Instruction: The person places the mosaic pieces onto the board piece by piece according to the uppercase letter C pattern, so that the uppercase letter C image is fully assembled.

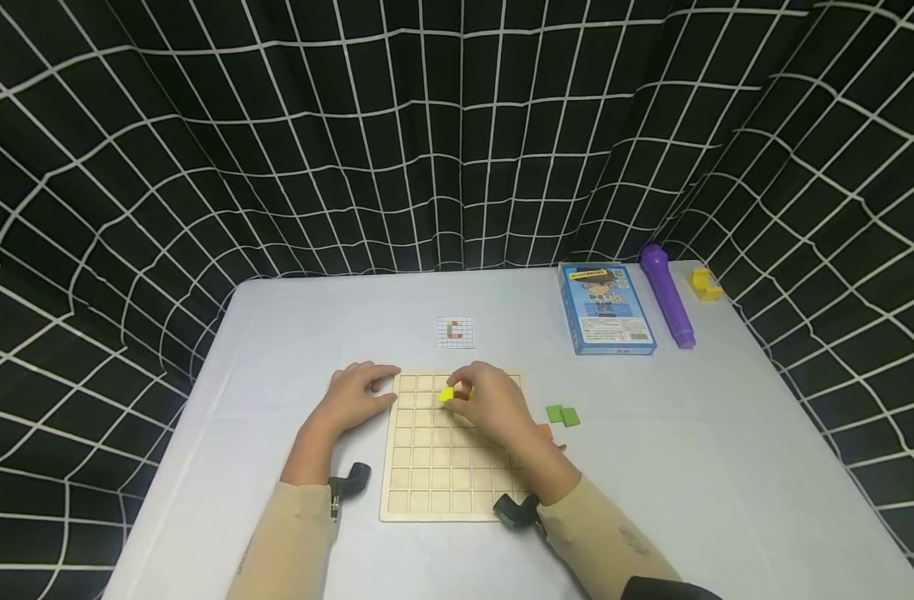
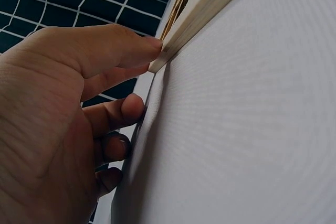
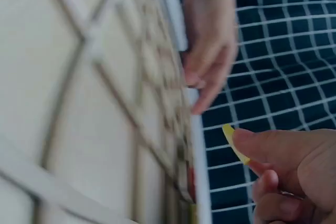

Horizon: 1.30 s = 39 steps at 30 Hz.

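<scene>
A wooden grid board (image 1: 421, 481) lies flat on the white table. My right hand (image 1: 494, 404) pinches a yellow square tile (image 1: 446, 394) between thumb and fingers, above the board's upper rows. In the right wrist view that yellow tile (image 3: 235, 144) is tilted and clear of the board. Partly hidden by these fingers, a red piece (image 1: 462, 395) shows on the board; more red (image 3: 190, 183) appears in the right wrist view. At the upper left corner, my left hand (image 1: 355, 397) touches the board's edge with thumb and index finger spread; its other fingers are loosely bent.
Two green tiles (image 1: 562, 415) lie right of the board, with an orange tile (image 1: 546, 431) partly behind the right forearm. Beyond the board is a small pattern card (image 1: 454, 332). A blue box (image 1: 606, 308), purple microphone-shaped object (image 1: 668, 296) and yellow piece (image 1: 704, 284) stand back right.
</scene>
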{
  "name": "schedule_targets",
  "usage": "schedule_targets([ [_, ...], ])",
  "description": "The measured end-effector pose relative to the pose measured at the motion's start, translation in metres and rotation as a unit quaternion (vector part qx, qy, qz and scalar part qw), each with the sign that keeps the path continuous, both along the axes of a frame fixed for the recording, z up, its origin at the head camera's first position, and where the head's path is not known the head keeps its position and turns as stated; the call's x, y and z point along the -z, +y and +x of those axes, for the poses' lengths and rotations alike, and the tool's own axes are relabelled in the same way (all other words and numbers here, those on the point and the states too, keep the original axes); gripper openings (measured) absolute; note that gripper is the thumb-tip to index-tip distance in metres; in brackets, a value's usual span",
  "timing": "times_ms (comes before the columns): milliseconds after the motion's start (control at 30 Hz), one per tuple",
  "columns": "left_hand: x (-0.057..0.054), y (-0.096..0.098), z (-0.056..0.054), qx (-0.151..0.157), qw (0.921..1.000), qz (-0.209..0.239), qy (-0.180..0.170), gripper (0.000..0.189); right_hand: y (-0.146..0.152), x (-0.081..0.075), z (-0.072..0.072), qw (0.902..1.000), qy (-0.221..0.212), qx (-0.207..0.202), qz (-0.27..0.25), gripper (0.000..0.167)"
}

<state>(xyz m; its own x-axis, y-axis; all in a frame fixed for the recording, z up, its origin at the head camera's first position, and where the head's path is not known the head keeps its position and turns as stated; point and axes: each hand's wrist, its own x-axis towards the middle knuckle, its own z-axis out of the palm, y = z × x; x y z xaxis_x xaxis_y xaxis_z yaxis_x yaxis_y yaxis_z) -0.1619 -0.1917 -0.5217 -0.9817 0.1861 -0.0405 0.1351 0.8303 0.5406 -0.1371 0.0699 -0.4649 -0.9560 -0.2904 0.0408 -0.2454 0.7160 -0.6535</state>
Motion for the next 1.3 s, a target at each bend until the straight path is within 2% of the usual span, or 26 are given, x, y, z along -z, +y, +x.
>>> schedule_targets([
  [133, 0.000, -0.001, 0.000, -0.001, 1.0000, -0.003, -0.001, 0.050, -0.011, 0.014, -0.005, 0.9994, -0.012, 0.004, 0.031, 0.023],
  [300, -0.001, 0.000, 0.000, -0.003, 1.0000, 0.009, -0.003, 0.049, -0.018, 0.022, -0.011, 0.9976, -0.023, 0.012, 0.065, 0.023],
  [533, 0.000, 0.001, 0.000, 0.001, 0.9999, 0.015, 0.001, 0.048, -0.019, 0.019, -0.012, 0.9949, -0.038, 0.024, 0.090, 0.026],
  [733, -0.001, 0.001, 0.000, 0.001, 1.0000, 0.009, 0.001, 0.049, -0.016, 0.017, -0.013, 0.9945, -0.049, 0.020, 0.090, 0.032],
  [933, -0.001, 0.000, 0.000, 0.001, 1.0000, 0.008, 0.002, 0.049, 0.005, 0.007, -0.007, 0.9944, -0.071, 0.026, 0.074, 0.036],
  [1100, 0.001, -0.001, -0.001, 0.000, 1.0000, 0.008, 0.003, 0.049, 0.035, -0.002, -0.001, 0.9961, -0.064, 0.023, 0.056, 0.035],
  [1300, 0.003, -0.001, 0.000, -0.001, 1.0000, 0.006, 0.008, 0.049, 0.079, -0.011, 0.005, 0.9944, -0.049, 0.014, 0.093, 0.037],
])
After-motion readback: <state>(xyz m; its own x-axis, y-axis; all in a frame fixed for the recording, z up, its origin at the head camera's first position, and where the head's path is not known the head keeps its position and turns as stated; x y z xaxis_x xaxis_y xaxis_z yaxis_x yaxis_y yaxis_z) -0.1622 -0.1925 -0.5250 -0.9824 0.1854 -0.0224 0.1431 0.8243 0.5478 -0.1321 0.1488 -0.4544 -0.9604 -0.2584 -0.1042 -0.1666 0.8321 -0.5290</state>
